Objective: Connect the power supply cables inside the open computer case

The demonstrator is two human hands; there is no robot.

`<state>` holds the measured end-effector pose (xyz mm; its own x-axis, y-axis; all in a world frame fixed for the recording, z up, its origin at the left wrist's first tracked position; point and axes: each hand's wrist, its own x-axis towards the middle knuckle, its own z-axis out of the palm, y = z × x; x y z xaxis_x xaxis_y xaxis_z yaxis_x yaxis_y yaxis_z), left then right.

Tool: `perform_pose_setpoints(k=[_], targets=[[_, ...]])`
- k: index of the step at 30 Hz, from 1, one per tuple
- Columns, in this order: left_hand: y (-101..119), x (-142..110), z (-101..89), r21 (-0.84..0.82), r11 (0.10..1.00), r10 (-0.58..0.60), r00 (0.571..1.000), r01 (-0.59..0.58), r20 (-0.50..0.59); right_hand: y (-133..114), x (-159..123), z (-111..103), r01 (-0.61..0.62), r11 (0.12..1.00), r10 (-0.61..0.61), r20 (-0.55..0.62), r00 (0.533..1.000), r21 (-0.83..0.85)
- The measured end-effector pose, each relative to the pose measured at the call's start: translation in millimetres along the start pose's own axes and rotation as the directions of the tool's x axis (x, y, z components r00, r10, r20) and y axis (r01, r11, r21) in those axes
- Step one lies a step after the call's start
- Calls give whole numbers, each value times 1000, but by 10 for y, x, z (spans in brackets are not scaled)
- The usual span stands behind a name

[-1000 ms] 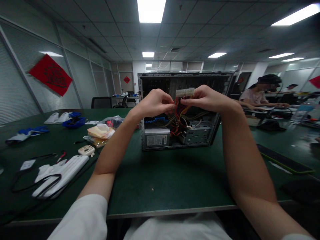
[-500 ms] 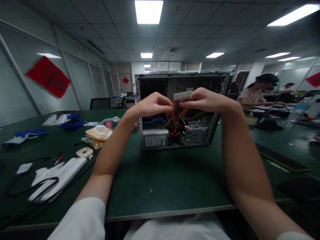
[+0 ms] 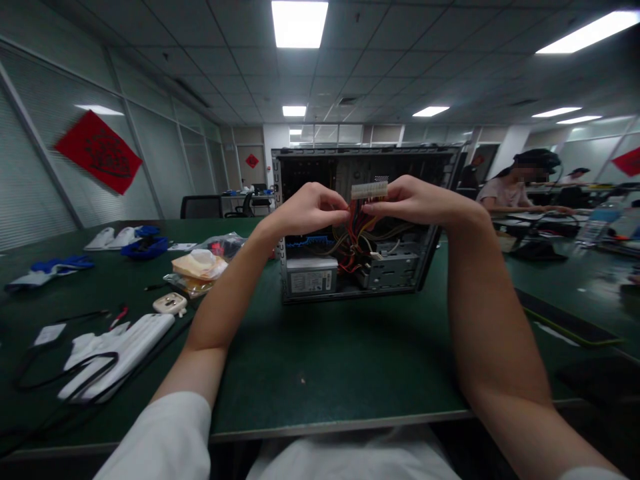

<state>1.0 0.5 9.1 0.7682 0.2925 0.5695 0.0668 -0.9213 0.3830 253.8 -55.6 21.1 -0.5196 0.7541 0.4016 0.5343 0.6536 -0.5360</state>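
We wear a plain white fabric top with short, loose white sleeves (image 3: 167, 427) ending above our elbows; our forearms and hands are bare.

Metal, plastic and cloth are seen on a smooth green counter (image 3: 320, 380).

Bare, dull grey metal is shown by the power supply box (image 3: 313, 275) and by the drive cage (image 3: 395, 270); the wide connector (image 3: 369, 191) is seen as pale, matt plastic. A smooth white surface is presented by the power strip (image 3: 120, 353), while thin, glossy clear plastic is seen in the bag (image 3: 227, 245). Soft, matt cloth is shown by the blue-and-white gloves (image 3: 50, 272), and a faint sheen is given off by the counter.
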Motion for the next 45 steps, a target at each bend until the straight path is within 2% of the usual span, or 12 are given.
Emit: perform_pose_setpoints(k=[3,9,15,21,24,27,31,39,42,45], targets=[[-12,2,-35,-52,998,-22,997,26,70,-24,17,22,15,999,-15,5,1000,-45],[-118,40,-7,-73,997,-31,999,33,18,-37,33,23,12,996,-11,9,1000,-93],[-93,23,-72,-105,992,-51,992,63,113,-76,29,20,-8,989,19,71,997,-146],[-135,47,-2,-293,952,-31,982,86,186,-128,43,56,16,989,-3,91,996,-146],[-183,60,29,-319,945,-10,980,75,201,-148,36,58,-3,978,20,81,996,-209],[-207,66,14,-261,964,-12,989,51,149,-181,27,61,-34,971,52,67,996,-238],[-177,55,-24,-149,988,-33,999,31,-12,-203,29,71,-43,983,49,31,998,-178],[-58,7,-83,-36,998,-49,999,50,15,-177,37,62,-32,988,43,70,997,-154],[-77,18,-80,76,996,-48,998,52,-50,-141,53,65,-44,987,53,54,997,-156],[-104,34,-48,176,984,5,992,17,-125,-100,77,72,-64,984,70,31,997,-165]])
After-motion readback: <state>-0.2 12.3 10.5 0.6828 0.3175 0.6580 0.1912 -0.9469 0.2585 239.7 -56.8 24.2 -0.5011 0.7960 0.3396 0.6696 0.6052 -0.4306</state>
